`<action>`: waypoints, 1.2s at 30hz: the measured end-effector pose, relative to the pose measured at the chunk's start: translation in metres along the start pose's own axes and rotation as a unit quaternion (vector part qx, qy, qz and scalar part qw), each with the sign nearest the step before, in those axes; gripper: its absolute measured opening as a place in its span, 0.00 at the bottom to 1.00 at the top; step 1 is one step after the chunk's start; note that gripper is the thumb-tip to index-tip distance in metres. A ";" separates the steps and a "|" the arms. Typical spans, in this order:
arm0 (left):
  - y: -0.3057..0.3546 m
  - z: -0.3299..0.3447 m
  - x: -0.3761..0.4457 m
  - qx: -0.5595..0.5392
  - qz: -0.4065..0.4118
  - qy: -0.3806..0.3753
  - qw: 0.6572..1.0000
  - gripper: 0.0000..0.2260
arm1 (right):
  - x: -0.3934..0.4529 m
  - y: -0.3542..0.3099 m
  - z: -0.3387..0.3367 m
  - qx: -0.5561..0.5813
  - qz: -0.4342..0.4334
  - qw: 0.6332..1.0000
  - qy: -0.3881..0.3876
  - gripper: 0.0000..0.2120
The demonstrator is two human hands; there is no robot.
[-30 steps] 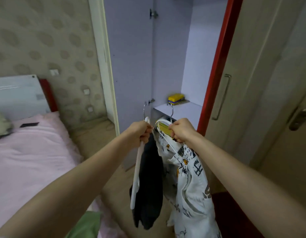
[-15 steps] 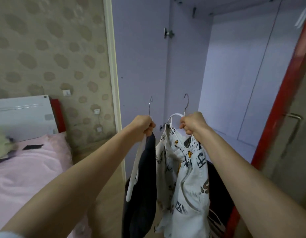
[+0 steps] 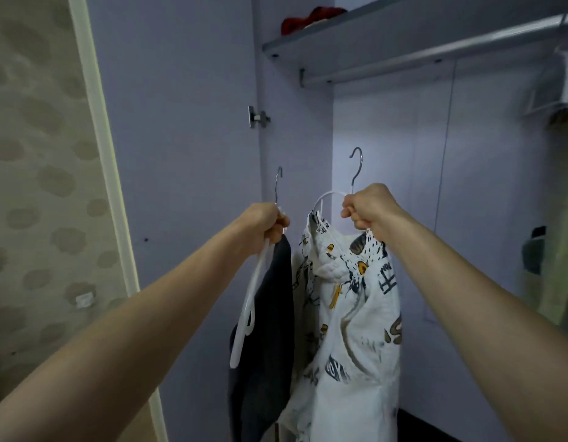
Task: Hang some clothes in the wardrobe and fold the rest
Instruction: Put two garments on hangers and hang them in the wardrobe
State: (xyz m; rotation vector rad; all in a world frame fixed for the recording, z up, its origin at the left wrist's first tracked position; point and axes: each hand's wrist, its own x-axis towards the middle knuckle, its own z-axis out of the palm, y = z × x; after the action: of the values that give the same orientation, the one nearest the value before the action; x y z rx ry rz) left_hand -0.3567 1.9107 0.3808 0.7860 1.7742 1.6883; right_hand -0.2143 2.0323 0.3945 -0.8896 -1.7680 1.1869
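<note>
My left hand (image 3: 265,223) grips the neck of a white hanger (image 3: 244,317) that carries a dark garment (image 3: 269,330). My right hand (image 3: 370,207) grips a second white hanger (image 3: 327,199) bearing a white garment with black and yellow prints (image 3: 349,314). Both metal hooks point up, well below the wardrobe's hanging rail (image 3: 435,54). Both garments hang inside the open lilac wardrobe (image 3: 388,138), side by side and almost touching.
A shelf (image 3: 324,36) above the rail holds something red (image 3: 311,17). White hangers and greenish clothes (image 3: 560,250) hang at the rail's right end. The open wardrobe door (image 3: 180,154) stands at the left, with patterned wallpaper (image 3: 36,186) beyond.
My view has tilted upward and closer to the wardrobe; the bed has left the frame and the rail and shelf have appeared. Both hands have risen with their hangers.
</note>
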 end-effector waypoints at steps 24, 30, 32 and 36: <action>0.196 0.156 0.395 0.041 0.170 -0.040 0.984 0.10 | 0.408 -0.064 -0.037 0.033 -0.092 0.987 0.124 0.09; 0.246 0.181 0.456 0.057 0.236 -0.053 0.969 0.09 | 0.467 -0.095 -0.027 0.020 -0.131 0.978 0.160 0.18; 0.262 0.184 0.472 0.058 0.253 -0.058 0.964 0.10 | 0.479 -0.106 -0.029 0.015 -0.139 0.976 0.169 0.17; 0.289 0.182 0.503 0.064 0.274 -0.064 0.957 0.09 | 0.500 -0.126 -0.033 0.013 -0.148 0.971 0.187 0.16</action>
State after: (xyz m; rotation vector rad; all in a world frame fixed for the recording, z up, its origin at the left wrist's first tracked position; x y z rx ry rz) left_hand -0.5488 2.4157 0.6599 1.5215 1.6820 1.8093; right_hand -0.4105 2.4427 0.6389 -0.7453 -1.5087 0.7889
